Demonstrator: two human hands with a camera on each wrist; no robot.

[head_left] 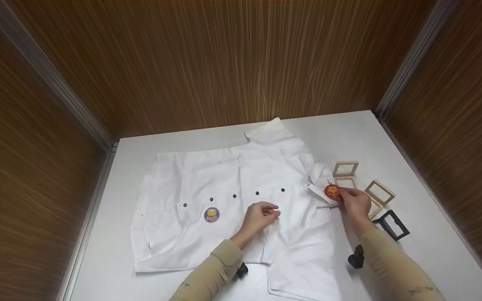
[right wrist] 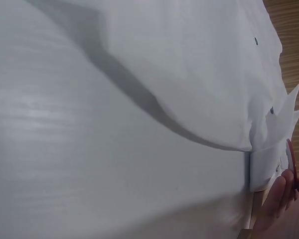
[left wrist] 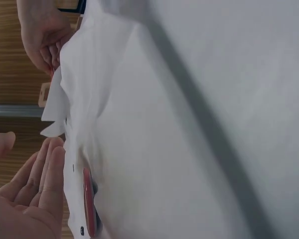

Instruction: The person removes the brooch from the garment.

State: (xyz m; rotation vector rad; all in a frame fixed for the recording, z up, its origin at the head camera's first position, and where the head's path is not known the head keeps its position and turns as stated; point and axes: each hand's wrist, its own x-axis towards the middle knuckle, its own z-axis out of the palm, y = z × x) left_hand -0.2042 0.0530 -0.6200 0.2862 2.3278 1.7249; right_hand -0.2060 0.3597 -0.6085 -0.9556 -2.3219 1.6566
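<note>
A white buttoned shirt (head_left: 207,175) lies spread on the table, its collar (head_left: 321,194) to the right. At the collar my right hand (head_left: 356,204) pinches a round red badge (head_left: 332,191) by its edge; the right wrist view shows the red badge (right wrist: 291,157) edge-on beside the collar. My left hand (head_left: 260,217) hovers over the middle of the shirt, holding nothing, with thumb and fingers apart in the left wrist view. A purple badge with a yellow figure (head_left: 212,215) sits on the shirt front below the row of dark buttons (head_left: 234,196).
To the right of the collar stand two light wooden frames, a far one (head_left: 345,162) and a nearer one (head_left: 385,187), both opened out. A black frame (head_left: 401,220) is beside my right forearm. Wood-patterned panels (head_left: 224,62) wall in the white table (head_left: 174,142).
</note>
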